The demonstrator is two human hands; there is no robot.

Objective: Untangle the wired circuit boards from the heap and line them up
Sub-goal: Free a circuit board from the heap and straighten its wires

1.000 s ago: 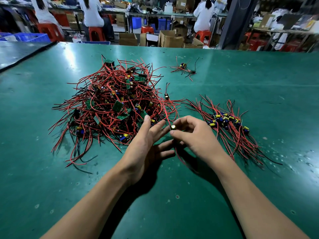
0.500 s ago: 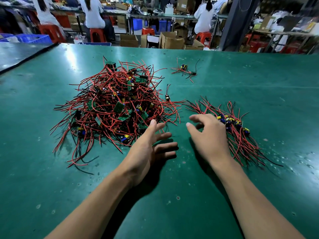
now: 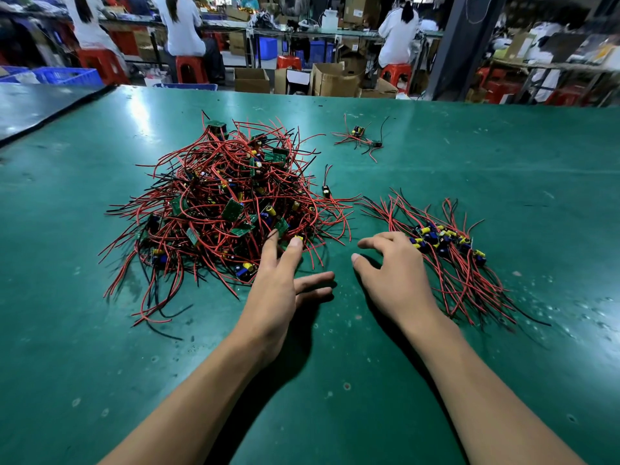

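A tangled heap of small green circuit boards with red and black wires lies left of centre on the green table. To its right is a row of sorted boards, their wires fanned out. My left hand reaches to the heap's near right edge, and its straight fingers touch boards there. My right hand rests flat on the table, fingers spread and holding nothing, with its far side against the sorted row's left end.
A few loose wired boards lie farther back on the table. A single small part with wires sits between heap and row. Beyond the table's far edge are cardboard boxes, red stools and seated people.
My right hand carried a board from the middle to the sorted row and let it go. My left hand moved forward to the heap's edge.
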